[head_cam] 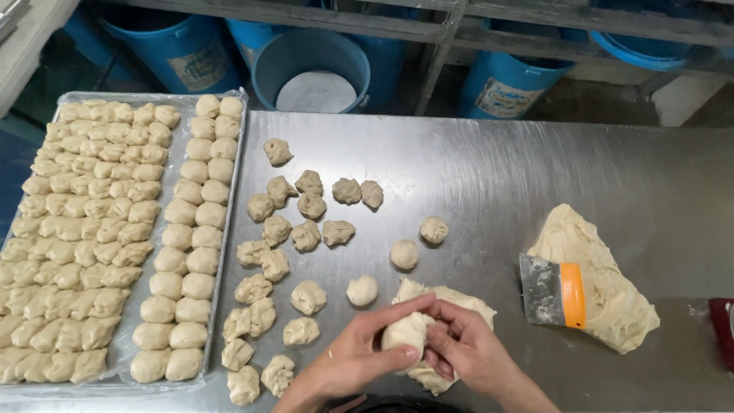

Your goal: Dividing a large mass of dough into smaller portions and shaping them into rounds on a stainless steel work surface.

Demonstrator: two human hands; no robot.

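My left hand (359,348) and my right hand (466,344) meet at the table's front edge, both closed around a small piece of pale dough (405,330). Under them lies a flat lump of dough (451,302). Several torn rough dough pieces (306,233) lie scattered to the left on the steel table (489,176). Three smooth dough balls (404,254) rest just beyond my hands.
A plastic-lined metal tray (172,157) on the left holds several rows of dough balls and rolled pieces. At right a large dough mass (604,294) has a scraper with an orange handle (554,291) resting on it. Blue buckets (310,65) stand behind the table.
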